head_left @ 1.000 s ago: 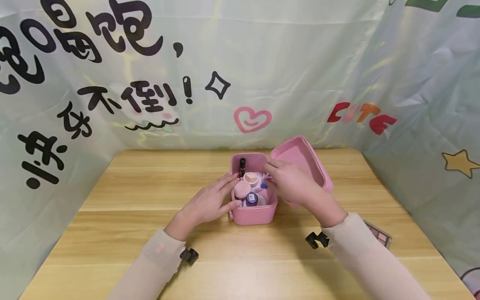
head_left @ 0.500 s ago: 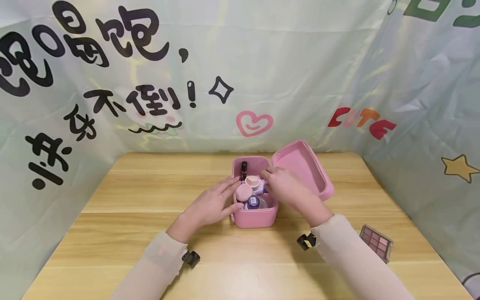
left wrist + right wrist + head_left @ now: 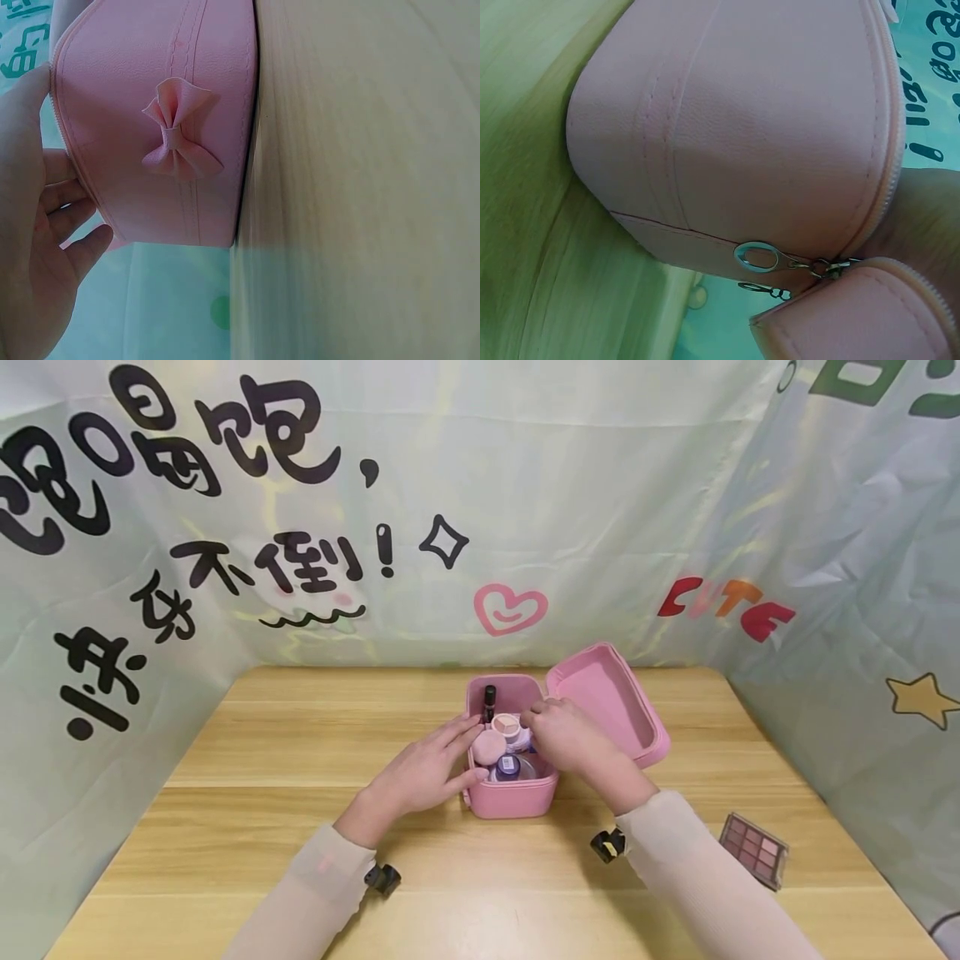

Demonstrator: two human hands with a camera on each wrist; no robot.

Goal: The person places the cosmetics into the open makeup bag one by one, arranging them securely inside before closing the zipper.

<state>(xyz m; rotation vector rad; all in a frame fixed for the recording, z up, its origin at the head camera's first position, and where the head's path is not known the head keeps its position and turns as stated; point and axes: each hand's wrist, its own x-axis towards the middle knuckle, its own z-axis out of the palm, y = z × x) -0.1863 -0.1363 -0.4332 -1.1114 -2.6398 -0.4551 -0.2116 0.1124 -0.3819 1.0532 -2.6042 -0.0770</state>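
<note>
A pink makeup case [image 3: 512, 802] stands on the table with its lid [image 3: 609, 706] folded back to the right. Inside sit a black tube [image 3: 490, 700], a round three-colour concealer pot [image 3: 506, 725], a pink round puff-like item [image 3: 489, 747] and a dark-blue-lidded jar [image 3: 507, 767]. My left hand [image 3: 420, 772] rests along the case's left rim, fingers extended and thumb spread near the front corner. The left wrist view shows a pink bow [image 3: 176, 139] on the case's side. My right hand [image 3: 566, 737] reaches over the right rim; its fingertips are hidden inside, so I cannot tell what they hold.
An eyeshadow palette [image 3: 753, 850] lies on the table [image 3: 315, 727] at the right, beside my right sleeve. Ring-shaped zipper pulls [image 3: 756, 256] hang near the lid's hinge. A printed cloth [image 3: 600, 510] forms the back and sides.
My right hand has moved slightly left and deeper into the case, covering most of a blue item there. The right forearm has shifted left, uncovering the palette. The left hand stays on the rim.
</note>
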